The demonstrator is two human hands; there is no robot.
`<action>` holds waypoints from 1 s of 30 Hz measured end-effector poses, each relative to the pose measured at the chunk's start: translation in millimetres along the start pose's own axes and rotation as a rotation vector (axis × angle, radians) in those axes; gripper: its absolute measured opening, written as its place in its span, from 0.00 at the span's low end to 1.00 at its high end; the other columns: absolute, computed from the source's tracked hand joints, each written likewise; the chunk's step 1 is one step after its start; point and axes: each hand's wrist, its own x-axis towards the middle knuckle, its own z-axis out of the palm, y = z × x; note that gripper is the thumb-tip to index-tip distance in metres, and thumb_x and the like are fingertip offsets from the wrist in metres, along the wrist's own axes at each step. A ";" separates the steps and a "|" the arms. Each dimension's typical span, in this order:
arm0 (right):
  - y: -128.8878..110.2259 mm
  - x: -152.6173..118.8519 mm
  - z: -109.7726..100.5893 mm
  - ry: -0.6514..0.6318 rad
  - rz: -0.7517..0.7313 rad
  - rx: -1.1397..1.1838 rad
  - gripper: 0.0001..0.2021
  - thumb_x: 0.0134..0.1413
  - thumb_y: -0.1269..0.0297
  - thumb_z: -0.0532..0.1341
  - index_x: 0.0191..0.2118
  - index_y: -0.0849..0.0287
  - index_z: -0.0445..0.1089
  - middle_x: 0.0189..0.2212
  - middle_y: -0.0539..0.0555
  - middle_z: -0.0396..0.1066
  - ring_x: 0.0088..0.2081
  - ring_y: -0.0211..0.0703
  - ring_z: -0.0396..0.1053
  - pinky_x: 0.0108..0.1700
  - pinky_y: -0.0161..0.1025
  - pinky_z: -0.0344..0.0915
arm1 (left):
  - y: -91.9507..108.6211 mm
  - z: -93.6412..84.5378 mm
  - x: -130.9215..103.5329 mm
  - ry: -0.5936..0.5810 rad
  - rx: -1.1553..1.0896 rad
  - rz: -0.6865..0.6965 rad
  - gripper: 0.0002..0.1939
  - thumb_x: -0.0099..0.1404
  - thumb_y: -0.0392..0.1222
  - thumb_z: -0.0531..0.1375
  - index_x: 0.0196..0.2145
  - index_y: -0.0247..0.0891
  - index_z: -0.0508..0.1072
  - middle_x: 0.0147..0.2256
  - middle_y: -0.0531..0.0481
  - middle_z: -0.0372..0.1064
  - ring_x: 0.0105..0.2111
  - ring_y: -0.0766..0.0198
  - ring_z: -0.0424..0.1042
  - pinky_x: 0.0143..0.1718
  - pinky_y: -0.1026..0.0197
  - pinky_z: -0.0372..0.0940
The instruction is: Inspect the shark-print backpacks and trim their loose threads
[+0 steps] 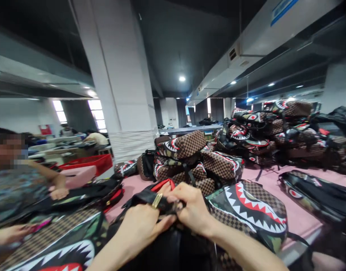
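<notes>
A black backpack [173,248] with a red lining showing at its top lies right in front of me. My left hand [143,222] is closed on its upper edge, and a gold-coloured metal piece shows by the fingers. Close beside it, my right hand [189,207] pinches the same part of the backpack, with fingertips nearly meeting the left ones. What exactly lies between the fingertips is hidden. To the right rests a checked backpack [246,210] with a shark-mouth print, and another shark-print backpack [62,241] is at the lower left.
Piled shark-print backpacks [260,131] cover the far side of the pink table [302,214]. A co-worker [11,180] at the left handles a dark bag. A white pillar [122,82] rises behind the table, near a red bin [90,163]. Another person's hand shows at the right edge.
</notes>
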 end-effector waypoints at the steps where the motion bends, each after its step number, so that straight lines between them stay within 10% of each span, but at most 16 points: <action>1: 8.1 8.5 -3.8 -0.022 0.029 0.016 0.10 0.52 0.69 0.55 0.32 0.55 0.74 0.32 0.51 0.72 0.35 0.38 0.68 0.39 0.34 0.63 | 5.0 -5.5 1.6 -0.044 -0.008 -0.017 0.21 0.61 0.54 0.49 0.37 0.39 0.74 0.31 0.43 0.74 0.30 0.53 0.74 0.33 0.57 0.66; 8: 47.3 55.3 3.3 -0.523 0.175 0.236 0.12 0.45 0.64 0.61 0.37 0.62 0.74 0.30 0.50 0.73 0.32 0.40 0.68 0.33 0.33 0.62 | 34.0 -13.3 -15.5 -0.127 0.116 0.017 0.24 0.62 0.56 0.50 0.49 0.40 0.67 0.41 0.43 0.72 0.35 0.54 0.73 0.33 0.58 0.65; 14: 47.1 52.6 21.1 -0.346 0.268 -0.106 0.15 0.48 0.57 0.57 0.22 0.64 0.70 0.16 0.47 0.61 0.22 0.33 0.57 0.25 0.31 0.51 | 39.0 -1.7 -54.1 0.082 0.042 0.098 0.19 0.62 0.54 0.52 0.36 0.37 0.73 0.32 0.45 0.73 0.32 0.56 0.71 0.34 0.57 0.63; 22: 34.3 46.2 21.5 -0.330 0.338 -0.136 0.17 0.50 0.53 0.55 0.22 0.63 0.68 0.16 0.47 0.60 0.23 0.34 0.57 0.25 0.31 0.51 | 23.3 -40.1 -44.4 -0.260 -0.163 0.366 0.17 0.60 0.54 0.56 0.28 0.37 0.73 0.31 0.47 0.72 0.32 0.59 0.70 0.33 0.62 0.61; 30: 32.1 49.6 20.8 -0.388 0.386 -0.118 0.14 0.49 0.57 0.57 0.22 0.64 0.68 0.18 0.47 0.61 0.25 0.35 0.59 0.27 0.31 0.52 | 5.5 -42.8 5.2 -0.849 -0.299 0.441 0.22 0.55 0.57 0.58 0.37 0.35 0.72 0.30 0.50 0.70 0.27 0.63 0.67 0.25 0.68 0.56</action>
